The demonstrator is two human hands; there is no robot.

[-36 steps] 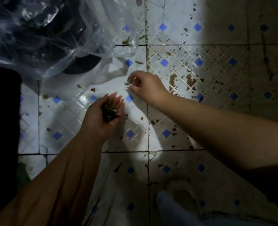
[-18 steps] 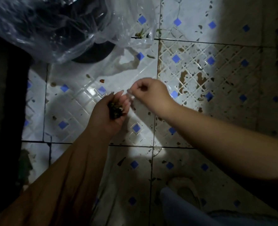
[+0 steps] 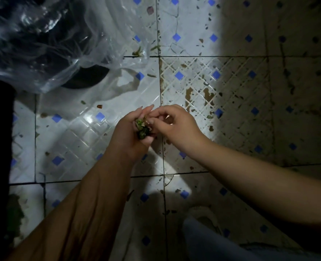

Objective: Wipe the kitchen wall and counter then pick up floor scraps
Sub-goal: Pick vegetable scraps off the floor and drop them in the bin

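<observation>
Green, limp scraps (image 3: 142, 129) sit bunched in your left hand (image 3: 131, 136), whose grip curls round them like a cup so nothing drops back. Your right hand (image 3: 174, 125) meets it, fingertips pinched together at the top of the bunch, likely feeding in a fresh bit. Outward from the grip, more small bits (image 3: 99, 106) lie scattered on the tiled floor (image 3: 76, 132), and beyond them a clear plastic bag (image 3: 65, 44) lies crumpled, probably for the waste.

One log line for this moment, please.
phase: floor pickup | left hand: cupping green scraps | right hand: fingertips at scraps | plastic bag: upper left
</observation>
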